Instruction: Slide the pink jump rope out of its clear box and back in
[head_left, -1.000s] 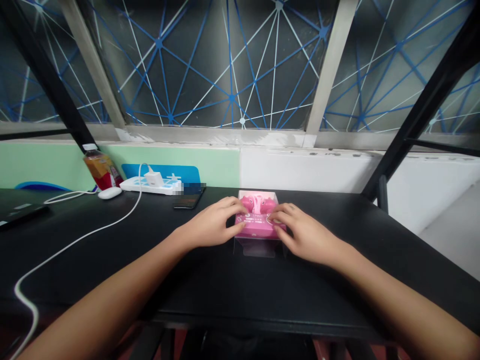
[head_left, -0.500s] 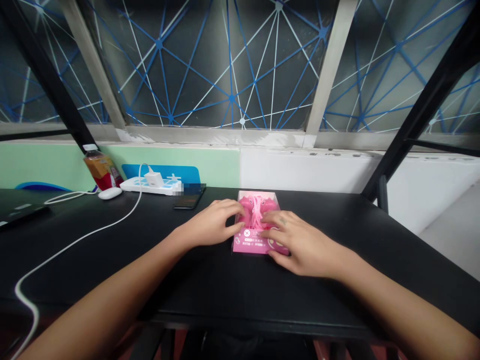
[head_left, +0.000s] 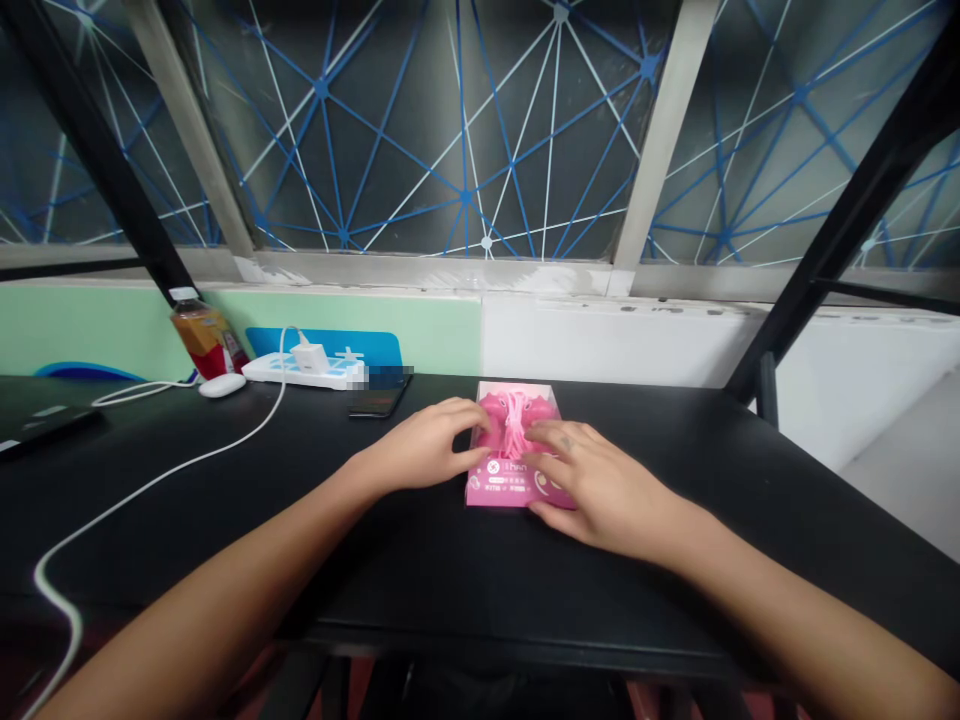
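A pink box (head_left: 499, 490) with a clear upper part lies on the black desk in front of me. Through it shows a pink bundled cord (head_left: 514, 420) between pink handle-like pieces, seemingly a jump rope. My left hand (head_left: 439, 440) reaches to the box's left edge, thumb and curved fingers apart at its side. My right hand (head_left: 592, 480) lies over the right side, fingers spread on or just above the printed front; its thumb is near the lower right corner. Contact of each fingertip is hard to make out.
Behind my left hand are a dark phone (head_left: 379, 395), a white power strip (head_left: 330, 374) with a charger (head_left: 309, 355), a white mouse (head_left: 222, 386) and a drink bottle (head_left: 206, 335). A white cable (head_left: 172, 470) crosses the desk (head_left: 465, 580). Black frame posts (head_left: 795, 250) rise at both sides.
The right thumb has shifted slightly left along the box's lower edge, and the right fingers have moved a little. My left hand and the box stay in place.
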